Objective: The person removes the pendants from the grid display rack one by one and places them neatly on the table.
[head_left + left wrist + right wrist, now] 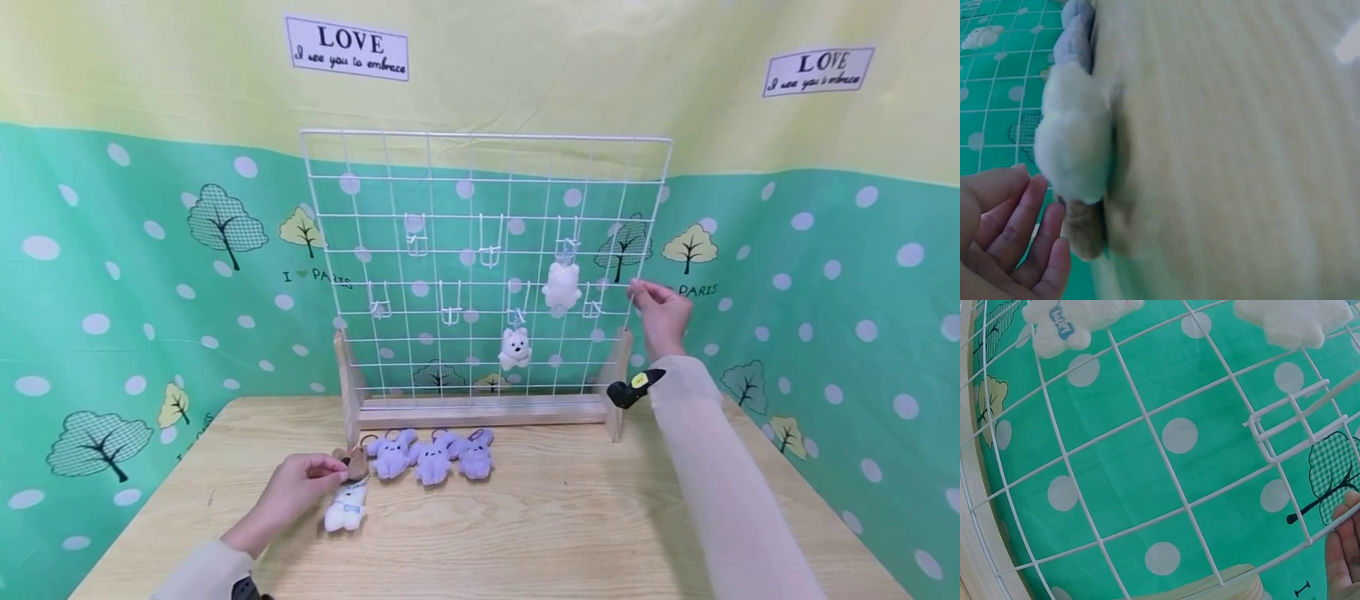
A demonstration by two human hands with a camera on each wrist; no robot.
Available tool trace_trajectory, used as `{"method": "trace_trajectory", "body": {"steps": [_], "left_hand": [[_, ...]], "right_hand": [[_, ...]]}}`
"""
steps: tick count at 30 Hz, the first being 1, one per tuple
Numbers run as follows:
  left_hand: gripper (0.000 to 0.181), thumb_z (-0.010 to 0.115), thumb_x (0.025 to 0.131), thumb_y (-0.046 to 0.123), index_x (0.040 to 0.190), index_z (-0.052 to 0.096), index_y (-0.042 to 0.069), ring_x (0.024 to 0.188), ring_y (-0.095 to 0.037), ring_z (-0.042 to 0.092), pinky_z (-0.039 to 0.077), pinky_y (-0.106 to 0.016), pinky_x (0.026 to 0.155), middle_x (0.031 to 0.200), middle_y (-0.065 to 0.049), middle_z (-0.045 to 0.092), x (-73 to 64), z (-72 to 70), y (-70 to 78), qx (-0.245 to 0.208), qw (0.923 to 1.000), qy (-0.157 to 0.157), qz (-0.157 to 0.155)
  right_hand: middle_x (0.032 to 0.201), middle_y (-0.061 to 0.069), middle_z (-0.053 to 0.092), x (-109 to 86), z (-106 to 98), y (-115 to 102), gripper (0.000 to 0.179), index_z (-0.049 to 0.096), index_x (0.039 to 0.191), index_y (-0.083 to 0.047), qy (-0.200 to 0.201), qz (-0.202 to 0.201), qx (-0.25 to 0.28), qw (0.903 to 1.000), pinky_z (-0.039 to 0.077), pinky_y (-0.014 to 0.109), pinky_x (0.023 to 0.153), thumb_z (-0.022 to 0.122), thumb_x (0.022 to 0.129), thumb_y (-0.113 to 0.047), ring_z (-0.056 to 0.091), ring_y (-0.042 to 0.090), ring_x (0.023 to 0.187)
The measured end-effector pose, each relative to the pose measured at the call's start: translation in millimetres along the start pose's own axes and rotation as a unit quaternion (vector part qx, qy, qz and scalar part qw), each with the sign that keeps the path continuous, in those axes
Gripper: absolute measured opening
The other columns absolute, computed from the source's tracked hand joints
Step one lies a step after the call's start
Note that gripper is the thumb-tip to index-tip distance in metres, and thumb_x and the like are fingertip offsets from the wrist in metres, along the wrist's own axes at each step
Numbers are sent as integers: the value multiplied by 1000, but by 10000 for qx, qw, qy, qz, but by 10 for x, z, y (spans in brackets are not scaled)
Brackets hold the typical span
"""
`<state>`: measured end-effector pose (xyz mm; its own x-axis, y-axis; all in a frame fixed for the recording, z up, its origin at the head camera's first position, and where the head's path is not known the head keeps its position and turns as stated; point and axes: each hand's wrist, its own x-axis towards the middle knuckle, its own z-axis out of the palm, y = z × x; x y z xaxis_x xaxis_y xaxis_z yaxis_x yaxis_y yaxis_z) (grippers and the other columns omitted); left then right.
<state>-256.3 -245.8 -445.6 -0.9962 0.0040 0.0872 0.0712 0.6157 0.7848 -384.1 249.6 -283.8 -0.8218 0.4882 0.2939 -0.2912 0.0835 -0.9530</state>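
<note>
My right hand (663, 315) pinches the right edge wire of the white wire grid (491, 177); in the right wrist view its fingers (1342, 550) lie on both sides of that wire. The left hand (303, 487) is low over the table, fingertips at the brown plush head (354, 463). In the left wrist view its fingers (1016, 231) are loosely bent beside a white plush (1075, 134), nothing visible between them. That white plush keychain with a blue bow (347, 507) lies in front of the brown one. Two white plush keychains, an upper (562, 286) and a lower (515, 348), hang from hooks.
Several bare wire hooks, such as one at left (380, 309), stick out from the grid. It stands in a wooden base (480, 414). Three lavender plush keychains (432, 461) lie in a row before it on the wooden table (517, 542). A patterned cloth (135, 275) surrounds the table.
</note>
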Motion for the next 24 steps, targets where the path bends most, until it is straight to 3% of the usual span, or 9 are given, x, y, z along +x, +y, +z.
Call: {"method": "trace_trajectory", "body": {"steps": [4, 8, 12, 17, 24], "left_hand": [[13, 68, 84, 10, 95, 69, 2, 79, -14, 62, 49, -23, 68, 90, -8, 70, 88, -24, 195, -100, 9998, -110, 117], [16, 67, 87, 12, 98, 69, 2, 83, -20, 63, 50, -28, 67, 92, -9, 70, 165, -13, 514, -172, 9991, -213, 312], [15, 67, 87, 12, 99, 69, 3, 82, -20, 64, 51, -26, 68, 92, -8, 70, 238, 52, 867, -285, 9952, -327, 873], [16, 67, 87, 13, 101, 69, 4, 82, -16, 64, 53, -28, 71, 95, -9, 70, 363, 232, 1244, -728, 9852, -502, 1471], [15, 69, 86, 15, 100, 71, 10, 81, -12, 65, 53, -26, 72, 93, -2, 71, 552, 595, 1645, -827, 9822, -367, 1644]], "right_hand": [[104, 0, 69, 3, -14, 3, 40, 69, 111, -11, 31, 17, -1, 10000, 45, 27, 96, 69, 81, -38, 65, 10, 98], [100, -1, 70, 4, -8, 5, 36, 69, 109, -12, 49, 30, 43, 10000, 46, 26, 95, 70, 82, -35, 65, 10, 96], [98, -2, 70, 9, -5, -2, 35, 69, 110, -11, 58, 60, 99, 9999, 47, 25, 93, 70, 83, -34, 65, 9, 95], [99, -1, 70, 18, -10, -4, 33, 69, 110, -11, 93, 29, 15, 10000, 48, 26, 93, 69, 85, -32, 65, 9, 95], [102, -1, 70, 19, -7, 14, 34, 70, 108, -14, 78, 80, -42, 9999, 45, 28, 96, 70, 82, -36, 64, 11, 97]]}}
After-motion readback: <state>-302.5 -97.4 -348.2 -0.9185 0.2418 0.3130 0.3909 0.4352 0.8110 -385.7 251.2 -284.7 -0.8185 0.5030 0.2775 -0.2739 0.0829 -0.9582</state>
